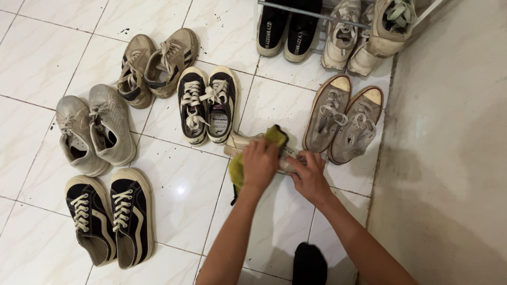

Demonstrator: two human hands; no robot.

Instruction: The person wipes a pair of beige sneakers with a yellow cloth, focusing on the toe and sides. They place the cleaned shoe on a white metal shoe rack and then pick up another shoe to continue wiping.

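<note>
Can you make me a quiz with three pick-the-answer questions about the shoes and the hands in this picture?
1. Where is the shoe the hands are working on?
A. On the tiled floor
B. On the rack
C. On a chair

2. What colour is the cloth?
A. Red
B. Yellow-green
C. Blue

3. What is the left hand doing?
A. Hanging free
B. Tying laces
C. Pressing the cloth on the shoe

Answers:
1 A: the cream shoe lies on the tiled floor, below the shoe rack.
2 B: the cloth is yellow-green.
3 C: the left hand presses the cloth onto the shoe while the right hand steadies it.
</note>
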